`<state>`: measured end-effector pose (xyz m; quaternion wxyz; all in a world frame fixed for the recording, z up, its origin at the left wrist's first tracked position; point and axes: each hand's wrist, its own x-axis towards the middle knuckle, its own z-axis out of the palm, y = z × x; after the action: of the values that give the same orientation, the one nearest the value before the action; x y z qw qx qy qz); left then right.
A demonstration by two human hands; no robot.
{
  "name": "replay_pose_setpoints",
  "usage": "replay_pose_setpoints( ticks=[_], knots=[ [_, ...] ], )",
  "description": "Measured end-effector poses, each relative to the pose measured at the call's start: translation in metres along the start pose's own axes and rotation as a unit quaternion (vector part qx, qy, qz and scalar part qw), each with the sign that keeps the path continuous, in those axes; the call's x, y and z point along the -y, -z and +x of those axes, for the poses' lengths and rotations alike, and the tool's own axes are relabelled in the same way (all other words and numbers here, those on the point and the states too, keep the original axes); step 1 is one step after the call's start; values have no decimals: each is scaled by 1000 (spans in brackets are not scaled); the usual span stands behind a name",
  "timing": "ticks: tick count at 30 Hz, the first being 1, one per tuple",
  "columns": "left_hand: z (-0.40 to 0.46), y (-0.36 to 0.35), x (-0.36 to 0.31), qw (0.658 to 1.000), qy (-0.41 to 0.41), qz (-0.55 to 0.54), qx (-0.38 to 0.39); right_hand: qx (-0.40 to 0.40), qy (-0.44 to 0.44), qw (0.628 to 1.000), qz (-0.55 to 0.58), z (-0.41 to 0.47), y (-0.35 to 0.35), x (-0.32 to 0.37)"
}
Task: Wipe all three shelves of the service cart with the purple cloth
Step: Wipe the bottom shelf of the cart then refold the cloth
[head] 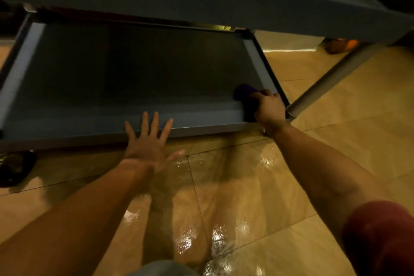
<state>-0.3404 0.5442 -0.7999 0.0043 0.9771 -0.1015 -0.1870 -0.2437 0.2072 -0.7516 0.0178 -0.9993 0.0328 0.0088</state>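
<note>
Purple cloth [244, 94]: bunched under my right hand [270, 107], pressed into the near right corner of the bottom shelf [134, 69], tight against the right rim.
Right hand: my fingers are curled down over the cloth and gripping it; the fingertips are hidden behind the knuckles, so I cannot tell how much of it they have gathered.
Left hand [149, 141]: flat and spread wide, holding nothing, fingers lying over the shelf's near rim; whether the palm is bearing weight there I cannot tell.
Shelf above [201, 2]: overhangs the one I am working on, close over it, and shades most of the surface dark.
Cart leg [331, 78]: pale tube just right of my cloth hand, beside the corner.
Floor [246, 186]: glossy tile with bright glare patches; I cannot tell whether that is water or only shine.
Where I judge I am: on the lowest shelf, at its right end, with the long stretch to the left left to cover.
Risk, missed patches: the shelf is so dark that I could skip strips without seeing it, and the far edge sits deep under the overhang.
Risk, knocks: lifting my arm carelessly would bump it on the shelf above.
Risk, rolling: leaning on the rim could push the cart away on that slick floor.
Risk, corner: a balled cloth may ride past the seam and leave grime there.
</note>
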Motion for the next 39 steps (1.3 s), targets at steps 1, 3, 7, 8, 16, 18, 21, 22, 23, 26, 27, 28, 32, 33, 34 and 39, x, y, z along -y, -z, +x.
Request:
replay_pose_setpoints(
  ticks=[1,3,7,8,16,18,21,22,23,26,27,28,32,33,34,39],
  knots=[
    [0,5,2,1000,-5,-20,19,-38,13,999,33,-5,2,11],
    [-4,17,11,995,-7,-94,26,-99,32,989,102,-23,10,33],
    [-21,52,17,970,-46,-222,-90,-135,-39,948,285,-81,38,80],
    [-29,64,9,951,-49,-298,-63,-135,-56,930,337,-100,44,92],
    [-131,197,-79,647,32,-749,138,-90,-102,855,500,-207,165,161],
    [-160,233,-86,634,61,-761,125,-99,-117,806,571,-239,211,165],
    [-202,297,-90,702,62,-699,118,-129,-175,738,639,-282,282,166],
    [-216,316,-90,718,47,-685,116,-136,-204,723,646,-291,302,167],
    [-227,337,-90,729,30,-673,116,-141,-237,712,646,-298,321,163],
    [-280,423,-98,752,-8,-637,166,-66,-327,645,687,-317,406,150],
    [-297,449,-102,753,-22,-630,189,-37,-329,619,713,-324,433,146],
    [-311,474,-107,752,-37,-625,208,-21,-322,596,735,-330,456,141],
    [-369,564,-133,748,-114,-600,258,-9,-270,581,768,-357,554,118],
    [-382,587,-143,756,-122,-592,252,-5,-272,594,757,-364,581,108],
    [-391,603,-151,771,-127,-579,234,-6,-273,606,747,-369,603,101],
    [-426,677,-197,850,-147,-486,140,-24,-223,644,732,-383,694,51]
  ],
)
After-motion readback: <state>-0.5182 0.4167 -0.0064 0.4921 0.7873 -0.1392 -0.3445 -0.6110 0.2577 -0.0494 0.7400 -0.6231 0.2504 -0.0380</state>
